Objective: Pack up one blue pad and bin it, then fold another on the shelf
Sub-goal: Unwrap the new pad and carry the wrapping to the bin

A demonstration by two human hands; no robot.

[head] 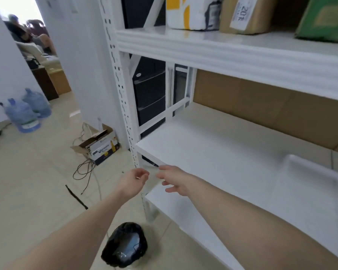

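No blue pad shows in the head view. A black bin bag (125, 244) lines a small bin on the floor below my arms. My left hand (135, 180) hovers in front of the white shelf post (133, 152), its fingers loosely curled and nothing visible in them. My right hand (174, 181) is just to its right, at the front left corner of the middle shelf board (213, 151), fingers spread and relaxed, holding nothing. The two hands are a few centimetres apart.
A white raised rim (308, 168) lies on the shelf at right. Cardboard lines the back of the shelf (261, 106), and boxes stand on the upper shelf. On the floor are a beer carton (103, 145), loose cables (84, 172) and two water jugs (25, 112).
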